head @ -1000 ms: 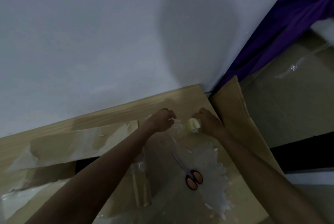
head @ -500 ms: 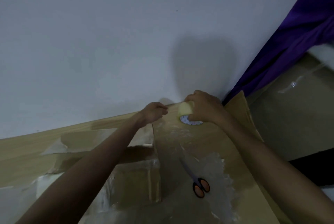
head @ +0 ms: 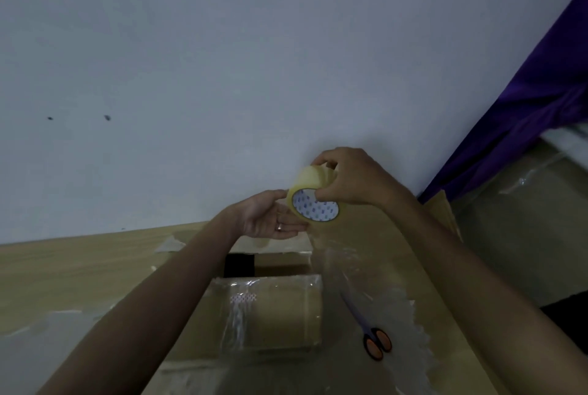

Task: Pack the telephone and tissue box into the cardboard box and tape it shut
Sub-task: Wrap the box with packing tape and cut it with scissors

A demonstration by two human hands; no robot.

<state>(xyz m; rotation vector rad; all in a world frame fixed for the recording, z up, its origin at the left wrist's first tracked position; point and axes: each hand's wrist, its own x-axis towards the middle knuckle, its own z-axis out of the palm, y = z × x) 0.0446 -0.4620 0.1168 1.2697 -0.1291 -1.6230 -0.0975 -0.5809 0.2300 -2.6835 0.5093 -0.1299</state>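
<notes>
raised higher, right grip [head: 350, 179] clamps the tape roll [head: 310, 194] while left grip [head: 270, 219] lies spread palm-up beneath.

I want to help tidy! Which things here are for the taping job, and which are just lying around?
For the job: tape in right hand, left hand, box, probably scissors.
Lying about: purple cloth.
</notes>
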